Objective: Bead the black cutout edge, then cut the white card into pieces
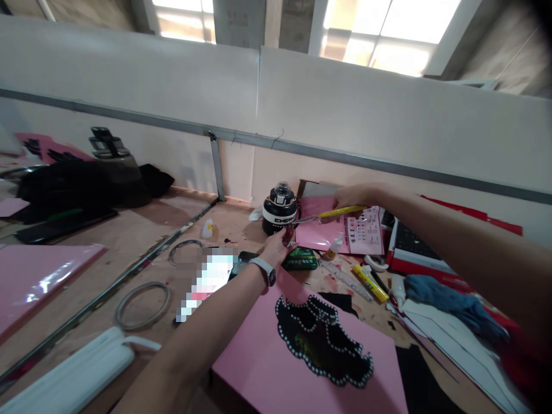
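Observation:
My right hand point(350, 201) is closed round a slim tool with a yellow handle point(342, 211) and a thin metal end; its exact kind is unclear. The metal end points left, towards my left hand point(279, 244), in front of a black bottle point(278, 217) with a white band. My left fingers look pinched together beside a dark red patch, and what they hold cannot be made out. A watch with a pale strap point(264, 270) is on that wrist. Nearer me lies a pink board point(254, 351) bearing a black scalloped piece point(321, 345) edged with white dots.
A green tin point(302, 259), a small dropper bottle point(333, 247) and a yellow tube point(370, 283) lie close by. Left are a lit, blurred phone point(211, 282), a wire coil point(144, 305) and a white case point(73, 374). Blue cloth point(457, 302) lies right. A white partition point(388, 115) stands behind.

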### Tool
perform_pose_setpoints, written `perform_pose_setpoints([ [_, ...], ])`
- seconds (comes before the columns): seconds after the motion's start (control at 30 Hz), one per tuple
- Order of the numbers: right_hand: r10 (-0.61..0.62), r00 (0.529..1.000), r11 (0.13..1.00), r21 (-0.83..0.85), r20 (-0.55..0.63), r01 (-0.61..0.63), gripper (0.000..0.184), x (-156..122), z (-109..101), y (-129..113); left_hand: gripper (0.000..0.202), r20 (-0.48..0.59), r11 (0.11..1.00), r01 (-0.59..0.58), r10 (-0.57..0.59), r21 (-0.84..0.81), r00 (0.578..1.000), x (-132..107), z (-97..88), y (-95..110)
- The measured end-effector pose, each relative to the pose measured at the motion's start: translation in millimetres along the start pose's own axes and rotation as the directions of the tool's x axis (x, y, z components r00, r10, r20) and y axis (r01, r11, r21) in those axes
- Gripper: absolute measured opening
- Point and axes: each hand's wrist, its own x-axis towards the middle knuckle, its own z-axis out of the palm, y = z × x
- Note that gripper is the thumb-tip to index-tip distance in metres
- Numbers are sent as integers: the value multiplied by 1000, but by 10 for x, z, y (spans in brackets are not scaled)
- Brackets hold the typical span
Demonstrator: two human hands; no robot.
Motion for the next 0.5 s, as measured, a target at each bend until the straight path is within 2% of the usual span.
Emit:
perform_pose_setpoints([
  [0.5, 0, 1000, 999, -45, -28, -1, 66, 32, -14, 8, 10, -25, 999, -53, 53, -2, 998, 2, 25, -60],
])
